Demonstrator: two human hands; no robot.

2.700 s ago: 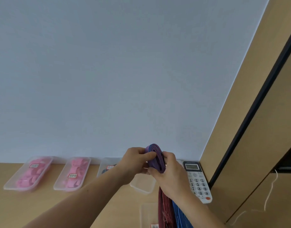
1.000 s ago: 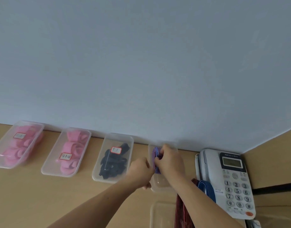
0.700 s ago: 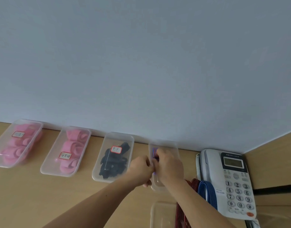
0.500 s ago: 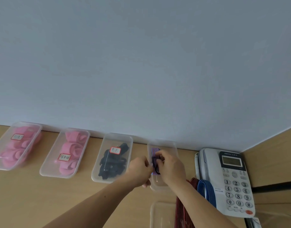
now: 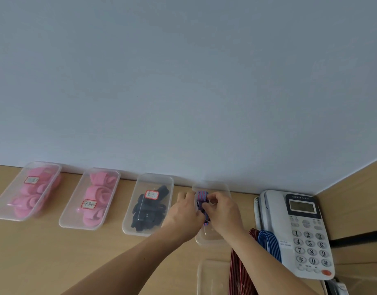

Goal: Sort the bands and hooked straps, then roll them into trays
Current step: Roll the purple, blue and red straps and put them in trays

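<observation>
I have both hands reaching to the back of the table, over the fourth clear tray in a row that stands against the pale wall. The right hand has its fingers curled in, pinching a rolled band with purple, blue and red stripes. The roll stands on edge inside that tray, toward its far end. The left hand sits just beside it, thumb side against the roll and fingers lifted along the tray's left wall. From here I cannot tell whether it grips the roll, grips the tray wall or only steadies them.

To the left, the next tray holds black straps and carries a red-bordered label. Beyond it are two more labelled trays, one and another at the far left, both filled with pink rolled bands.

Under my right forearm a red striped strap and a blue striped strap lie side by side on the table, touching the left edge of a white desk phone. Another clear tray lies at the near edge, just left of the red strap.
</observation>
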